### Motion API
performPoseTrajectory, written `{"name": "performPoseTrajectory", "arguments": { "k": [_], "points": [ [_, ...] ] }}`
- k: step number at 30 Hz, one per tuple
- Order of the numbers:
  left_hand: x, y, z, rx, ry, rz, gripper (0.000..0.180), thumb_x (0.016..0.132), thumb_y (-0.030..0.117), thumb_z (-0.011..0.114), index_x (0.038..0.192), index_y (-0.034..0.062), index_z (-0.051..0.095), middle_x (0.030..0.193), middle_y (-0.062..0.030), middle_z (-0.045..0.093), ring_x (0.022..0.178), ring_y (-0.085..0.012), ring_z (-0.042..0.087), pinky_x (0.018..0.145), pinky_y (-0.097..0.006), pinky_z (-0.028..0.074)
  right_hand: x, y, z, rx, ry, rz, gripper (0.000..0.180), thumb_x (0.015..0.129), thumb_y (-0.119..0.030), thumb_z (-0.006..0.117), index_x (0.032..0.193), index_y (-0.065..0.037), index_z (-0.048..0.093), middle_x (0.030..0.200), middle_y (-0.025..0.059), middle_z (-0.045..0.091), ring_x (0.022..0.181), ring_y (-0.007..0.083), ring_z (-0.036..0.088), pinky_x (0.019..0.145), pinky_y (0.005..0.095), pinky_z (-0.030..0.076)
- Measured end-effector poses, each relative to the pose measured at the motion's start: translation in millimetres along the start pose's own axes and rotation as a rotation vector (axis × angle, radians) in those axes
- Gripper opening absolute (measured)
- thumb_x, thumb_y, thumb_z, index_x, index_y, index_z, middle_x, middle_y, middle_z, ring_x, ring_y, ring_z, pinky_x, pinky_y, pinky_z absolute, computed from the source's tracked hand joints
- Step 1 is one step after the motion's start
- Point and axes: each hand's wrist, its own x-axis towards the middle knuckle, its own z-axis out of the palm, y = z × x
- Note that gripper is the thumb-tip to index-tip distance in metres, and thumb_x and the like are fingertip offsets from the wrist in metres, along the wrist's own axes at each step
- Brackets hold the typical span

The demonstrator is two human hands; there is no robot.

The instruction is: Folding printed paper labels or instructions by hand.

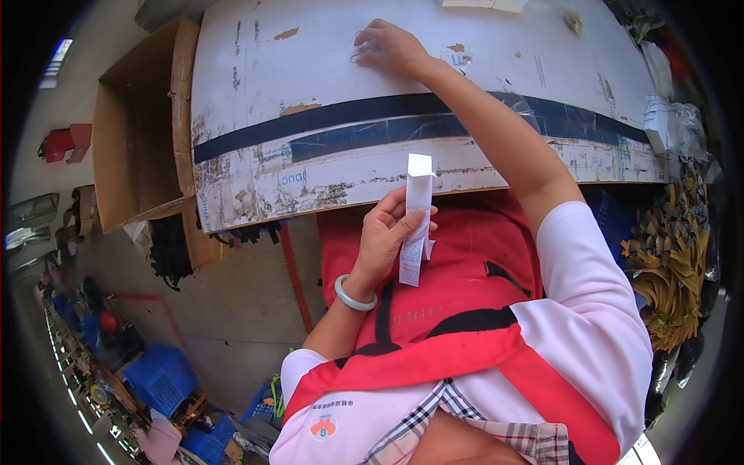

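My left hand [386, 239], with a pale bangle [355, 294] on its wrist, is closed around a folded strip of white labels [419, 194]. The strip stands upright in front of my red apron [465, 256], thumb pressed on its face, and small print shows on its lower part. Far across the table, my right hand [393, 50] rests low over the surface with its fingers bent together. A small, thin, clear or pale loop [361, 54] shows at those fingertips; what it is I cannot make out.
The worn white table [496, 77] has dark tape [325, 124] along its near side. An open cardboard box [139, 139] stands at its left end. Brown strips [674, 263] hang at the right, beside clear plastic wrap [690, 128]. Blue crates [160, 377] stand on the floor lower left.
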Motion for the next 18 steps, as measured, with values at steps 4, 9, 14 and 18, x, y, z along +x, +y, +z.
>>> {"name": "performPoseTrajectory", "arguments": {
  "k": [4, 9, 14, 18],
  "points": [
    [-1, 2, 0, -0.017, 0.022, 0.0, 0.046, 0.094, 0.006, 0.063, 0.136, -0.0031, 0.046, 0.112, -0.0171, 0.066, 0.091, -0.0197, 0.068, 0.081, -0.03, 0.056, 11, 11, -5, 0.015, 0.103, 0.102, 0.036, 0.081, -0.032, 0.075, 0.112, -0.013, 0.07, 0.12, 0.0105, 0.062, 0.104, 0.027, 0.063, 0.09, 0.0366, 0.051],
    [3, 0, 2, -0.008, 0.023, 0.002, 0.047, 0.094, 0.007, 0.064, 0.136, -0.0033, 0.045, 0.112, -0.0172, 0.066, 0.091, -0.0201, 0.067, 0.081, -0.03, 0.055, -9, 32, -27, -0.066, 0.085, 0.242, 0.036, 0.082, -0.035, 0.077, 0.108, -0.012, 0.069, 0.115, 0.0087, 0.064, 0.093, 0.0251, 0.064, 0.085, 0.0351, 0.053],
    [4, 6, 7, -0.027, 0.056, 0.013, 0.048, 0.094, 0.009, 0.065, 0.136, -0.0038, 0.046, 0.112, -0.017, 0.066, 0.091, -0.0202, 0.068, 0.081, -0.031, 0.056, -24, -4, -55, 0.11, 0.054, 0.295, 0.039, 0.088, -0.029, 0.069, 0.119, -0.006, 0.061, 0.115, 0.0173, 0.064, 0.105, 0.0335, 0.061, 0.092, 0.0397, 0.048],
    [8, 15, 6, -0.062, 0.073, 0.116, 0.047, 0.094, 0.009, 0.065, 0.135, -0.0035, 0.046, 0.113, -0.0166, 0.066, 0.092, -0.0202, 0.068, 0.083, -0.031, 0.056, -93, -43, -98, 0.557, -0.288, 0.238, 0.091, 0.07, -0.064, 0.077, 0.144, -0.022, 0.045, 0.124, 0.016, 0.058, 0.103, 0.0302, 0.064, 0.089, 0.0382, 0.055]
  ]
}}
